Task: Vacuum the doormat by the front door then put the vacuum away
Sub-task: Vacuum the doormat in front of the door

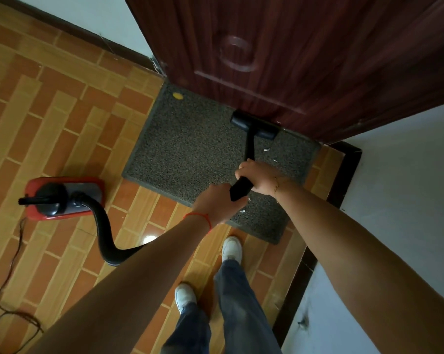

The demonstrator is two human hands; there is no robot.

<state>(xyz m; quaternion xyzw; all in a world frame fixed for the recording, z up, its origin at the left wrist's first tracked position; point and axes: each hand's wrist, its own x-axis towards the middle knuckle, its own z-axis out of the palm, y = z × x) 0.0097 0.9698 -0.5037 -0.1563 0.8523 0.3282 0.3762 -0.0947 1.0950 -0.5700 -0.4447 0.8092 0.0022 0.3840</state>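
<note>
Both the left hand (217,203) and right hand (258,176) grip the wand (250,146). Floor nozzle (254,126) sits at the doormat's (190,144) door edge. Advise drawing back over the white scraps (266,149).

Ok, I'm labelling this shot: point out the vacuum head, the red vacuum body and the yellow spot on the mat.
vacuum head (254,127), head view, middle of the black bar.
red vacuum body (62,198), head view, its top.
yellow spot (177,96), head view, its centre.
</note>
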